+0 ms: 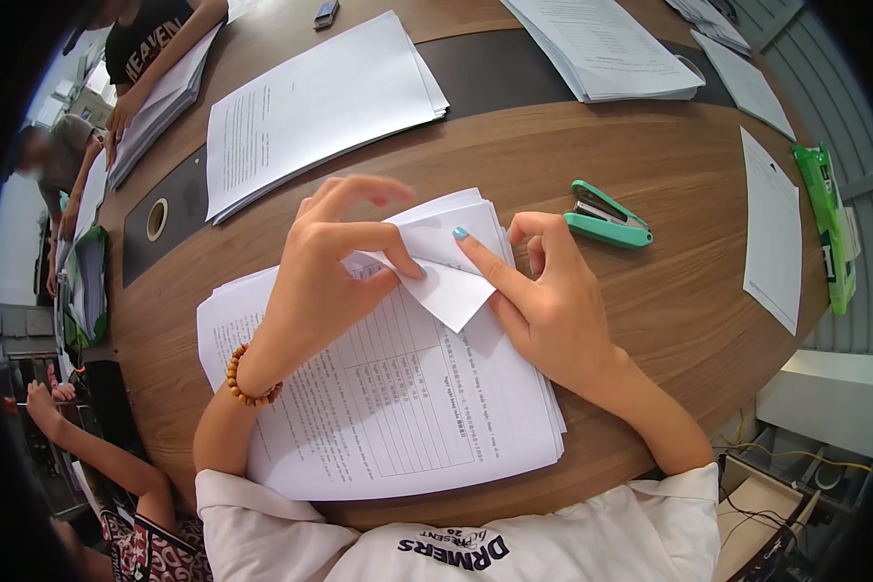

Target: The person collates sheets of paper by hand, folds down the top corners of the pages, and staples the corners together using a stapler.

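A thick stack of printed sheets (359,407) lies on the table right in front of me. The corner of its top sheet of paper (453,303) is folded back, showing a white underside. My left hand (335,257), with a wooden bead bracelet (238,376) at the wrist, pinches that fold between thumb and index finger, its other fingers raised. Against the same sheet, my right hand (563,310) presses its index finger on the folded part, with the thumb at the edge and the remaining fingers curled. A green stapler (611,215) rests just beyond my right hand.
More paper stacks (325,107) (606,48) lie across the table (689,320). A single sheet (771,233) and a green packet (826,228) are at the right edge. A round cable hole (157,219) is at left. Other people (155,48) sit or stand along the left side.
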The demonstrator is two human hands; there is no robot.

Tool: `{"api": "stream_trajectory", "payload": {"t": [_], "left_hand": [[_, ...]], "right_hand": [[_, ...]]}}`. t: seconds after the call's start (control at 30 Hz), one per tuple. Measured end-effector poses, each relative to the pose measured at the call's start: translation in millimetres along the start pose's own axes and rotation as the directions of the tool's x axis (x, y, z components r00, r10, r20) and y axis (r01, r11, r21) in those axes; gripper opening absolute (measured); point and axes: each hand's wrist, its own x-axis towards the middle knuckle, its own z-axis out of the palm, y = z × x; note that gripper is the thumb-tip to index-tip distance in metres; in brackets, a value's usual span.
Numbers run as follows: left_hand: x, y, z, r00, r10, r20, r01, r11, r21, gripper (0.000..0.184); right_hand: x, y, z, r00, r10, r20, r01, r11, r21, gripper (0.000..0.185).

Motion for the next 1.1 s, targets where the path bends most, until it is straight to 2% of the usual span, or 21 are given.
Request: {"api": "stream_trajectory", "payload": {"t": [0.03,0.1,0.13,0.2,0.3,0.53,0.6,0.63,0.73,0.8,0.83,0.93,1.0,1.1], "left_hand": [[0,2,0,1.000,-0.005,-0.008,0.005,1.000,0.002,0.020],[2,7,-2,0.986,-0.159,0.057,0.160,0.987,-0.010,0.019],[2,7,-2,0.986,-0.158,0.058,0.159,0.987,-0.010,0.019],[1,5,-1,0.992,-0.119,0.050,0.120,0.993,-0.003,0.020],[-1,2,-3,0.994,-0.014,0.109,0.006,0.997,0.077,0.018],[-3,-1,-1,0.996,0.009,0.094,-0.010,1.000,0.012,0.021],[-2,3,1,1.000,0.018,-0.010,-0.018,1.000,-0.020,0.021],[-2,1,1,1.000,0.018,-0.010,-0.019,1.000,-0.020,0.021],[-2,1,1,1.000,0.009,0.024,-0.009,1.000,-0.008,0.020],[1,8,-1,0.990,-0.138,0.033,0.139,0.990,-0.035,0.020],[1,9,0,0.990,-0.137,0.033,0.138,0.990,-0.035,0.020],[1,8,-1,0.998,-0.057,0.020,0.057,0.998,-0.019,0.020],[-2,2,-1,0.995,0.047,0.090,-0.050,0.998,0.035,0.020],[-2,4,-2,0.994,0.069,0.087,-0.073,0.997,0.039,0.020]], "right_hand": [[0,-1,0,1.000,0.002,-0.001,-0.002,1.000,0.000,0.047],[-1,-2,-1,0.999,-0.025,-0.033,0.024,0.999,-0.024,0.049],[0,-3,-2,0.999,-0.024,-0.033,0.023,0.999,-0.024,0.049],[4,-5,-5,0.984,0.175,0.027,-0.177,0.974,0.138,0.053],[5,3,-4,0.988,0.143,0.065,-0.150,0.981,0.120,0.056],[4,1,-3,0.991,0.103,0.084,-0.109,0.992,0.065,0.054],[3,1,-1,0.999,0.045,0.028,-0.046,0.999,0.024,0.052],[3,1,-1,0.999,0.045,0.028,-0.046,0.999,0.025,0.052],[2,-1,0,1.000,0.029,0.005,-0.029,0.999,0.023,0.052],[4,-3,-2,0.991,0.131,0.019,-0.132,0.988,0.078,0.055],[4,-3,-2,0.991,0.131,0.019,-0.133,0.988,0.078,0.055],[4,-1,-2,0.985,0.166,0.053,-0.171,0.979,0.115,0.056],[3,1,-1,0.990,0.134,0.054,-0.139,0.985,0.105,0.055],[4,-1,-1,0.993,0.114,0.039,-0.117,0.990,0.077,0.053]]}}
